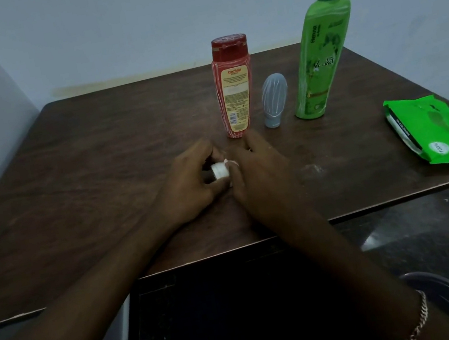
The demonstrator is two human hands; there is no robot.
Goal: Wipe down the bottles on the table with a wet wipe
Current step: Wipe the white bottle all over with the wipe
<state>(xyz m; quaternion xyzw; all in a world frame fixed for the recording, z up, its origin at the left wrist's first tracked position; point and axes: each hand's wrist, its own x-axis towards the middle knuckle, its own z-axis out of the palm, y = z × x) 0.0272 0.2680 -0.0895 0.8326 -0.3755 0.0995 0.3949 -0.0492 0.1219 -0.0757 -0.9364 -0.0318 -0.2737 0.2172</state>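
Head view. First speaker: Where are the person's hands?

Second speaker: Both sit just in front of the red bottle [235, 87], on the camera's side of it, low over the table [96, 162]. The left hand [186, 182] lies a little left of the red bottle's base and the right hand [262, 169] straight in front of it. The two hands touch.

First speaker: What has the left one got?

Second speaker: Its fingers are curled round a small bottle [219, 170] held on its side, white cap pointing toward the right hand. Only the cap and a sliver of darker body show.

First speaker: And the right?

Second speaker: It is seen from the back, with its fingers bent down and mostly hidden. A scrap of white wet wipe [231, 163] shows at its thumb, against the cap, so it is closed on the wipe.

First speaker: The other bottles?

Second speaker: The red bottle stands upright. Just to its right a grey bottle [275, 102] stands on its cap, and further right a tall green pump bottle [323, 56] stands upright; none of them touch. Well to the right of the red bottle and nearer the camera, a green wipe pack [435, 129] lies flat by the table's edge.

First speaker: Anything more?

Second speaker: A chain bracelet [415, 325] on the right wrist, far nearer the camera than the red bottle.
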